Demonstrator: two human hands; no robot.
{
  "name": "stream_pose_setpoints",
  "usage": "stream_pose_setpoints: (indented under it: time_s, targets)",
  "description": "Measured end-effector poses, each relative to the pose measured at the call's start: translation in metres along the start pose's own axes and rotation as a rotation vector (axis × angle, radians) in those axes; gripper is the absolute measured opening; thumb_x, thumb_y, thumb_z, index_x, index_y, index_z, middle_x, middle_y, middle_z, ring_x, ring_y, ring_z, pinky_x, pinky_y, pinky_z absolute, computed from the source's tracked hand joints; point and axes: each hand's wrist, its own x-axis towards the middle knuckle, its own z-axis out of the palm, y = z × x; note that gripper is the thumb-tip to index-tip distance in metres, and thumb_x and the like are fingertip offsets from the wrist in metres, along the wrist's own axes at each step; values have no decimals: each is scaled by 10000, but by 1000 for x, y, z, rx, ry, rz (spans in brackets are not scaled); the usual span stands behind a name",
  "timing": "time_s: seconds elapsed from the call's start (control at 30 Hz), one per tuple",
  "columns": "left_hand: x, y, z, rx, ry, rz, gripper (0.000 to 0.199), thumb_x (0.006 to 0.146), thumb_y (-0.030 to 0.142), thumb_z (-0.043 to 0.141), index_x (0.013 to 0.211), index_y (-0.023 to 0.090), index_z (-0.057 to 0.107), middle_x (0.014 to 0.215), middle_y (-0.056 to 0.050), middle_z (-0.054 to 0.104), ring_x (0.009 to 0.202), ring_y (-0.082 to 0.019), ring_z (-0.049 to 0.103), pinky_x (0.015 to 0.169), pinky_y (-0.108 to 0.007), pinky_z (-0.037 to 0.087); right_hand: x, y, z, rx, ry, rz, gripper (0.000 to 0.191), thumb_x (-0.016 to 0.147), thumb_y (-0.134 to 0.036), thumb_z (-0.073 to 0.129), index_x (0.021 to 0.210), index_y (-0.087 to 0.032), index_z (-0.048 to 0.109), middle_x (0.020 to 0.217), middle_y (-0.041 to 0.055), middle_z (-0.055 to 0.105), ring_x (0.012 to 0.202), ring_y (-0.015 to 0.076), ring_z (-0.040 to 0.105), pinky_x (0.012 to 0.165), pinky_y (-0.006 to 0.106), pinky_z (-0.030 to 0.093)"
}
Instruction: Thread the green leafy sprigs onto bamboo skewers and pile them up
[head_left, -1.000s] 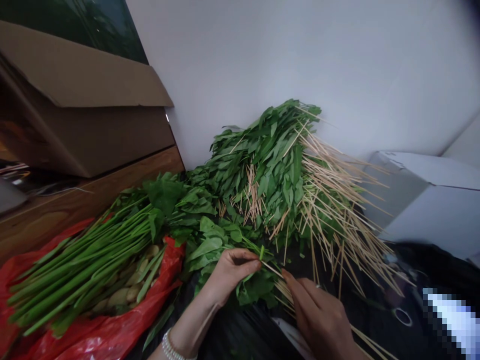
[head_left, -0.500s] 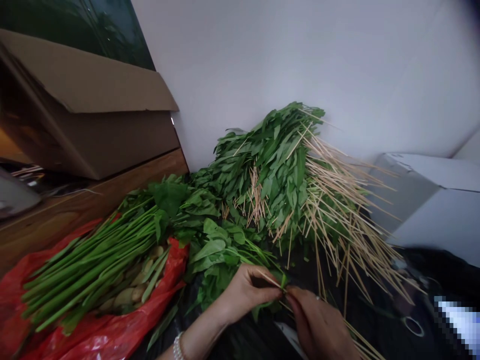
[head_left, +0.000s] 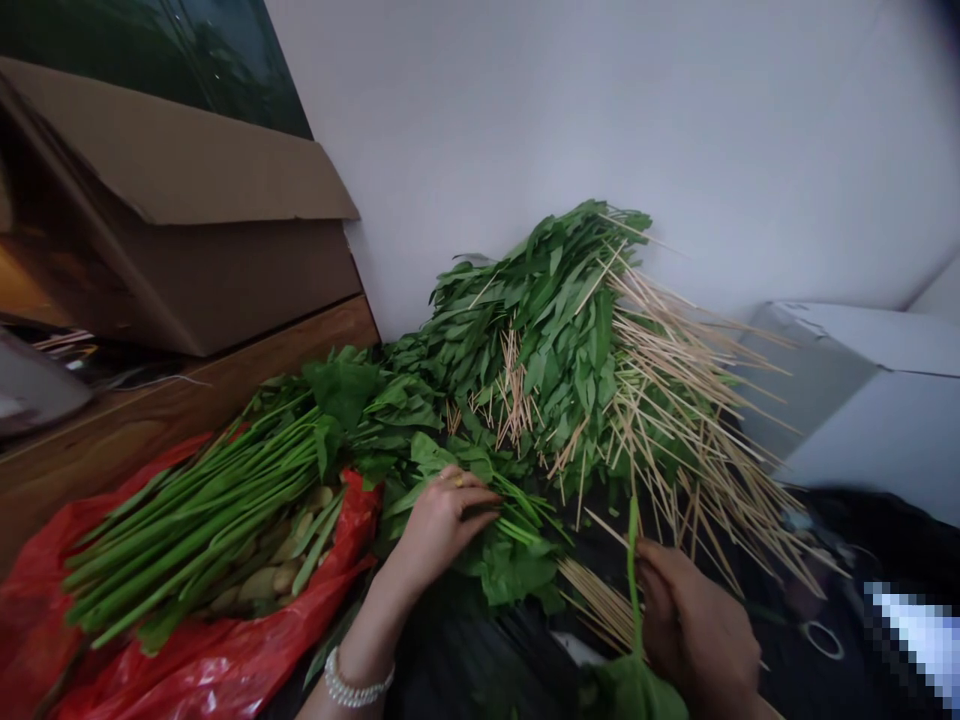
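My left hand [head_left: 442, 520], with a ring and a beaded bracelet, is over the small pile of leafy greens [head_left: 521, 570]. Its thumb and fingertips are pinched together at the stems there. At the lower right my right hand [head_left: 694, 620] is closed around a thin bamboo skewer [head_left: 606, 527] and a green stem [head_left: 634, 570]. The stem stands upright past the fingers, and its broad leaf [head_left: 637, 690] hangs below. Between my hands lies a bundle of bare bamboo skewers [head_left: 600, 605], partly covered by the greens.
A large heap of skewered greens [head_left: 555, 290] leans against the white wall, skewer ends fanning right. On the left, a red plastic bag [head_left: 300, 620] holds long green stalks [head_left: 202, 530]. A cardboard box [head_left: 225, 280] stands behind it; a white box [head_left: 885, 420] is at right.
My hands have parted. My left hand moved up and left onto the greens. My right hand shifted right with the skewer and stem, and the bundle of skewers now shows between them.
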Motion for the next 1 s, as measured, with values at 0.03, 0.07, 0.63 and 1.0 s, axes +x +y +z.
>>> stream_pose_setpoints:
  time_s: [0.03, 0.07, 0.63, 1.0]
  targets:
    - [-1, 0, 1, 49, -35, 4, 166, 810, 267, 686, 964, 247, 747, 921, -50, 715, 897, -220, 573, 812, -336, 411, -1, -1, 0, 8, 17, -19, 232, 994, -266, 367, 961, -186, 582, 710, 45, 709, 581, 150, 679, 544, 225, 492]
    - [-1, 0, 1, 90, -64, 8, 170, 791, 272, 709, 955, 252, 748, 922, -46, 714, 911, -227, 571, 816, -341, 401, -2, -1, 1, 15, 33, -36, 194, 985, -246, 395, 985, -175, 576, 735, 54, 715, 616, 154, 686, 586, 228, 500]
    - [-1, 29, 21, -697, 169, -221, 201, 761, 323, 726, 894, 182, 778, 738, -60, 705, 683, -178, 623, 639, -259, 475, -3, -14, 7, 110, -60, -126, 211, 939, -122, 449, 1080, -121, 606, 750, 54, 698, 588, 124, 660, 599, 216, 487]
    - [-1, 33, 22, -1022, 203, -450, 205, 619, 321, 826, 749, 171, 779, 758, -39, 706, 712, -153, 613, 679, -238, 478, 1, -16, 6, 141, -116, -131, 240, 935, -76, 409, 1069, -97, 606, 685, 36, 655, 545, 114, 627, 569, 218, 464]
